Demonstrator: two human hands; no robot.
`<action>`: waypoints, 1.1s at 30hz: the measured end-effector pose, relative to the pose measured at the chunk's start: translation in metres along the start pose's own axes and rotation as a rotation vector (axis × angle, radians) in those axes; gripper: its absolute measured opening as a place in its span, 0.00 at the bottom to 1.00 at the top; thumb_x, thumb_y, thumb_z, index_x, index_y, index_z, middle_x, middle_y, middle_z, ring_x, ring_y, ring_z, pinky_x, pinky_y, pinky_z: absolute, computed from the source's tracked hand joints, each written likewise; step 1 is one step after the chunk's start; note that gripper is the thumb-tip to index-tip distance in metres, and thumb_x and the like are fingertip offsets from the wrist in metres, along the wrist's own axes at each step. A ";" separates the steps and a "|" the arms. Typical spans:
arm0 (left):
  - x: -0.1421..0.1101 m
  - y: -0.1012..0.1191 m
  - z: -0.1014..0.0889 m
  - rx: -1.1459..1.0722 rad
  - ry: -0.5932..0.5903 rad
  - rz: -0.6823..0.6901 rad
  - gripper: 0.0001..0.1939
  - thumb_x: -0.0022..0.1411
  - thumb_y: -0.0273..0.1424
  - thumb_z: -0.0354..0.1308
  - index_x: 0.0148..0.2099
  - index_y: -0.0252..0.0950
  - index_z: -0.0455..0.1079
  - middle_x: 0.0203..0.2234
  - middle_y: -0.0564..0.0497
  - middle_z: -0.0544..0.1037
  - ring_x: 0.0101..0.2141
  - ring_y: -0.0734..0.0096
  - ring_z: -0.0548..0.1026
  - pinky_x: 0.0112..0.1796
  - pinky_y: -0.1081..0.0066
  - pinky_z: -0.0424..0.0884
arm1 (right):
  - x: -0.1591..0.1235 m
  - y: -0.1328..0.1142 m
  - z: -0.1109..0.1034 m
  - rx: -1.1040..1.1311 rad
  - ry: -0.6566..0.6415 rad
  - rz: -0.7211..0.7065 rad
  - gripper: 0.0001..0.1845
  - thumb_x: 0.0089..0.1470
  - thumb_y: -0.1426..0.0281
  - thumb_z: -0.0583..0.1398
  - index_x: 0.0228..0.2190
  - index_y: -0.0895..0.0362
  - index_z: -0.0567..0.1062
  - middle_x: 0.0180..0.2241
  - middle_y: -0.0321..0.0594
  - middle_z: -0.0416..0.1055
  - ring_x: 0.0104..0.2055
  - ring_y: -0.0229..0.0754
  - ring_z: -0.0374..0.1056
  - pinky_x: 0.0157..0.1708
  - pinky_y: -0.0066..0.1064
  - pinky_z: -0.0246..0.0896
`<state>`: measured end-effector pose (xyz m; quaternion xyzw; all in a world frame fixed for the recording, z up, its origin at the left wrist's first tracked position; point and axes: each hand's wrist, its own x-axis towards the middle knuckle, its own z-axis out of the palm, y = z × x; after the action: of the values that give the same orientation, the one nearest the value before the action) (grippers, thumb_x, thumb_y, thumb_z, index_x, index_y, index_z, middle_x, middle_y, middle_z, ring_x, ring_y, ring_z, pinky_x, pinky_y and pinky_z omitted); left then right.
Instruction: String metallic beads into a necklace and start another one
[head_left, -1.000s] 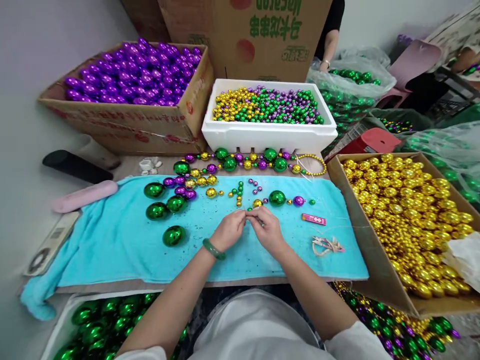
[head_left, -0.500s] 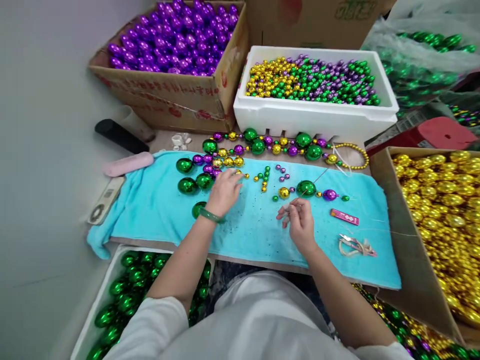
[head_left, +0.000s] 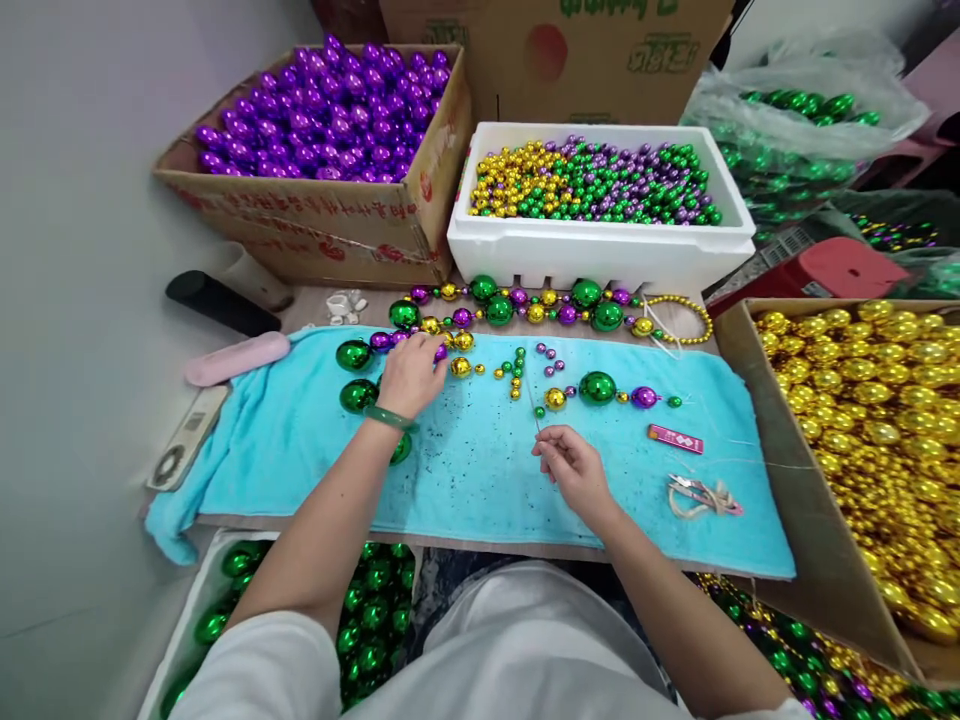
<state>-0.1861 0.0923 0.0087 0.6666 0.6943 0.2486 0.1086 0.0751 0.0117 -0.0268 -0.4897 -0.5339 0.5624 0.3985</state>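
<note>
My left hand [head_left: 409, 376], with a green bangle on the wrist, is over the large beads at the towel's left. Its fingers are curved and a little apart, close to a purple bead [head_left: 440, 351]; the palm hides some beads. Between thumb and fingers, my right hand [head_left: 574, 470] pinches a thin needle [head_left: 532, 398] pointing up and away. To its right lies a strung row with a large green bead [head_left: 597, 387] and a purple bead [head_left: 643, 397]. Small green beads [head_left: 518, 366] and small purple beads [head_left: 551, 357] sit loose beyond the needle.
A blue towel [head_left: 480, 480] covers the work surface. Behind it lie a finished-looking bead strand [head_left: 499, 311] and a white foam box [head_left: 600, 255]. Cardboard boxes hold purple beads [head_left: 330, 120] and gold beads [head_left: 862, 420]. Scissors [head_left: 701, 492] and a pink packet [head_left: 676, 439] rest at right.
My left hand has moved left from beside the small gold beads to the large purple ones. My right hand has shifted left and lower, and the needle now points away from me. The view has tilted.
</note>
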 end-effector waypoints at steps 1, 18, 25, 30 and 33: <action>-0.001 0.007 -0.001 -0.235 0.059 -0.045 0.19 0.57 0.33 0.57 0.51 0.36 0.73 0.46 0.40 0.76 0.47 0.54 0.72 0.49 0.54 0.67 | 0.000 0.000 0.000 -0.015 0.008 -0.013 0.07 0.53 0.63 0.59 0.32 0.53 0.72 0.24 0.37 0.72 0.21 0.37 0.64 0.19 0.28 0.59; -0.018 0.046 -0.006 -1.865 -0.045 -0.721 0.12 0.64 0.29 0.50 0.37 0.28 0.74 0.32 0.43 0.81 0.28 0.72 0.77 0.30 0.74 0.73 | 0.001 -0.008 -0.011 -0.129 0.083 -0.059 0.11 0.51 0.63 0.59 0.28 0.57 0.76 0.18 0.34 0.67 0.19 0.33 0.58 0.20 0.27 0.54; -0.019 0.046 -0.006 -1.860 -0.032 -0.700 0.11 0.64 0.29 0.52 0.38 0.28 0.74 0.32 0.44 0.81 0.28 0.73 0.77 0.30 0.75 0.73 | -0.001 -0.006 -0.009 -0.121 0.064 -0.056 0.11 0.52 0.63 0.59 0.29 0.58 0.76 0.18 0.33 0.66 0.19 0.33 0.57 0.21 0.27 0.53; -0.019 0.043 -0.003 -1.846 -0.024 -0.684 0.10 0.62 0.30 0.54 0.38 0.29 0.74 0.33 0.44 0.81 0.29 0.73 0.77 0.30 0.74 0.74 | -0.001 -0.006 -0.010 -0.125 0.064 -0.058 0.11 0.51 0.63 0.59 0.28 0.58 0.76 0.18 0.33 0.66 0.19 0.33 0.56 0.20 0.26 0.52; -0.021 0.043 -0.001 -1.804 -0.043 -0.660 0.08 0.60 0.30 0.58 0.39 0.30 0.75 0.33 0.46 0.81 0.29 0.73 0.77 0.30 0.74 0.74 | 0.000 -0.007 -0.009 -0.131 0.070 -0.059 0.11 0.51 0.64 0.59 0.27 0.58 0.76 0.17 0.33 0.66 0.19 0.33 0.57 0.20 0.26 0.53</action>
<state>-0.1471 0.0710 0.0270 0.1072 0.3921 0.6338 0.6581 0.0837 0.0143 -0.0189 -0.5181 -0.5696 0.4966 0.4006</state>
